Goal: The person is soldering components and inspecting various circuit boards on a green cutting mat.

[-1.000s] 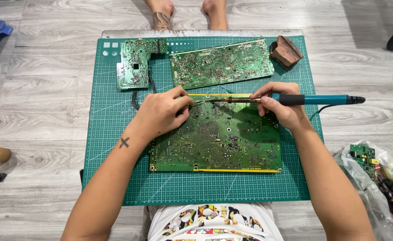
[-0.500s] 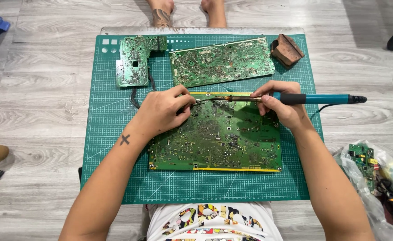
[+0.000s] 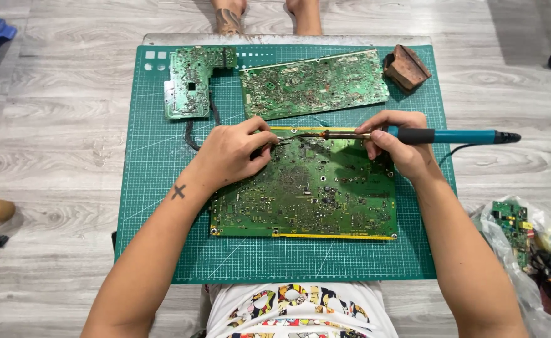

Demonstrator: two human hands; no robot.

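The left hand [image 3: 234,153] covers most of the thin metal tool [image 3: 283,141] it pinches. The right hand [image 3: 403,147] hides the middle of the soldering iron [image 3: 450,136]. Both hands cover parts of the big green board [image 3: 306,194]. The tiny parts are too small to tell. The plastic bag [image 3: 525,250] gets cut off at the right edge.

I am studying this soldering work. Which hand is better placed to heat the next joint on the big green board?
Probably the right hand: it holds the soldering iron, tip over the large circuit board. The left hand holds tweezers.
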